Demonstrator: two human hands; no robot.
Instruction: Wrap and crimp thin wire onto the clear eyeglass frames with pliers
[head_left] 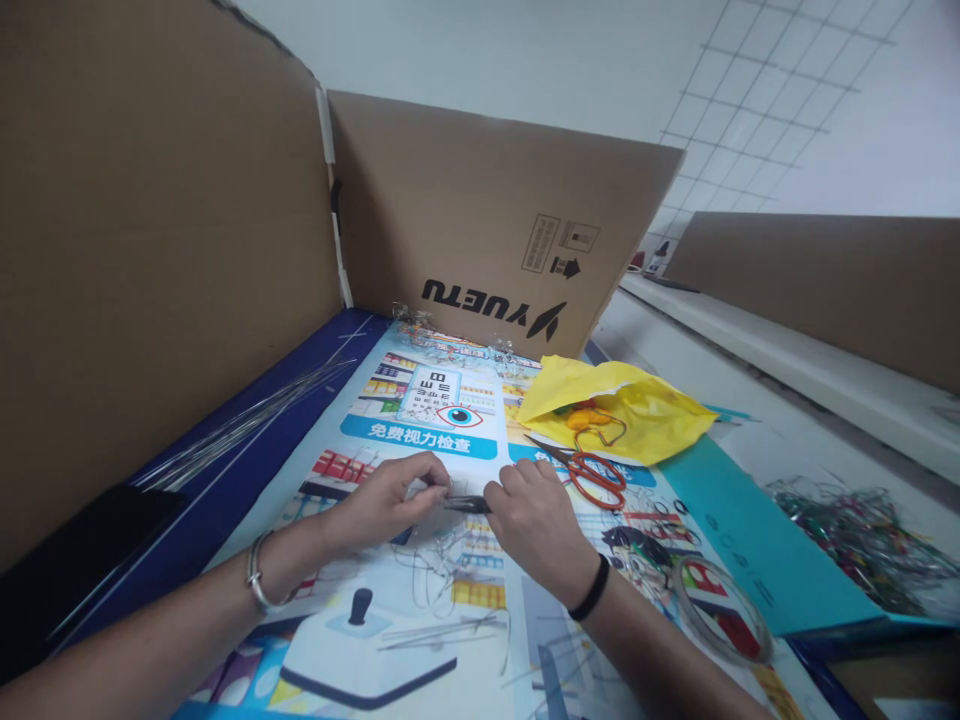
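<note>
My right hand (529, 515), with a black band at the wrist, is closed round the handles of dark pliers (468, 505), whose jaws point left. My left hand (397, 495), wearing a silver bracelet (257, 575), has thumb and forefinger pinched together at the tip of the pliers; what lies between them is too small to name. Thin wire loops (435, 575) show below the hands. Orange-handled scissors (596, 480) lie just beyond my right hand, beside an open yellow bag (660, 410) with orange items inside.
Cardboard panels (480, 200) stand behind and at the left. Straight wires (247, 420) lie along the left edge, with more (442, 632) in front. A clear round roll (721, 608) and tangled wires (862, 540) are at the right.
</note>
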